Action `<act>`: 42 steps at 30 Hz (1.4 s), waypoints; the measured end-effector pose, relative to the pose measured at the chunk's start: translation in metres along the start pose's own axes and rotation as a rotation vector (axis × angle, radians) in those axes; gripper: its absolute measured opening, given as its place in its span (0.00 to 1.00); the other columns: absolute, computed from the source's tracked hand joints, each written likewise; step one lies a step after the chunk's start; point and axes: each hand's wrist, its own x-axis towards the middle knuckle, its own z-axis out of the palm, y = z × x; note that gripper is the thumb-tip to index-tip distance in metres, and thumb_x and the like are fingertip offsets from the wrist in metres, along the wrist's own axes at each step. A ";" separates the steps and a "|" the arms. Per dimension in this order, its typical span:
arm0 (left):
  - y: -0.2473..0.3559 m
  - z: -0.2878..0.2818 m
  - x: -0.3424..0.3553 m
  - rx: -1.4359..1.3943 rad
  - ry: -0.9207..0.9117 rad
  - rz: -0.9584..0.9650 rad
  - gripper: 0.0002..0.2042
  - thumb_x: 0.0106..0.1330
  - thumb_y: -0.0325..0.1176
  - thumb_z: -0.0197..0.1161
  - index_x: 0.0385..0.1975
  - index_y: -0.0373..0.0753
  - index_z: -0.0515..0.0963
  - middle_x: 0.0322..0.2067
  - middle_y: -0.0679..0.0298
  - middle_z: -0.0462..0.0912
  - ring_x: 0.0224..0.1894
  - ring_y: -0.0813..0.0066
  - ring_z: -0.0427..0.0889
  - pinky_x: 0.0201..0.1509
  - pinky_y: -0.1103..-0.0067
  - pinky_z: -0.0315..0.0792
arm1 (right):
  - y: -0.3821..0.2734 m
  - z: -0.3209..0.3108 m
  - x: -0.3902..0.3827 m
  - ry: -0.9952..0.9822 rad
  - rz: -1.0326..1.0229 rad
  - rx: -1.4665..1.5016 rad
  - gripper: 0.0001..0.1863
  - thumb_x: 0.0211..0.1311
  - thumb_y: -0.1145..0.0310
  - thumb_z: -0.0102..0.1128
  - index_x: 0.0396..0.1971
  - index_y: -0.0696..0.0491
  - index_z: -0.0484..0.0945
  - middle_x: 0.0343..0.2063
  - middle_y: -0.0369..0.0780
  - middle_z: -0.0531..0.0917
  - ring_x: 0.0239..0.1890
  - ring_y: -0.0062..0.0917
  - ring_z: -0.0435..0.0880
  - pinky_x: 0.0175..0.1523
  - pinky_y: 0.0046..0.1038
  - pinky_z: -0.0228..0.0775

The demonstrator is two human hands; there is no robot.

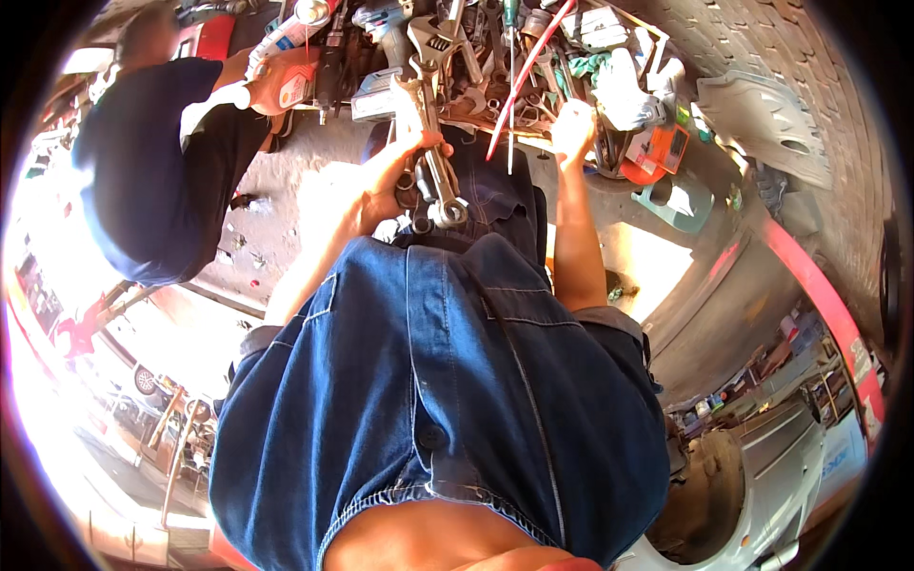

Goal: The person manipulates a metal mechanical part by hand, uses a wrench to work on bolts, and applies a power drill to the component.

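Note:
In the head view, my left hand [409, 152] is closed round a bundle of metal wrenches [440, 186], held upright over my lap with the ring ends low. An adjustable wrench [433, 43] shows above the bundle. My right hand [573, 128] is up at the heap of tools [476, 90], its fingers curled; what they hold, if anything, I cannot make out. Just left of it lie a long red rod [526, 67] and a long screwdriver [510, 86].
A co-worker in a dark shirt [143, 171] crouches at my left beside orange bottles [281, 86]. At right are an orange case [657, 147], a pale green plastic piece [671, 205], a grey panel [762, 124], a brick wall [819, 67], a red bar [809, 276] and car bodywork [771, 476].

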 end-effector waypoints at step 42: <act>-0.008 -0.005 -0.003 -0.051 -0.021 0.142 0.14 0.61 0.44 0.64 0.40 0.44 0.76 0.34 0.66 0.82 0.34 0.74 0.82 0.36 0.71 0.80 | -0.197 -0.133 0.116 -0.325 0.357 0.734 0.10 0.62 0.71 0.60 0.37 0.63 0.77 0.32 0.47 0.84 0.33 0.28 0.85 0.40 0.26 0.77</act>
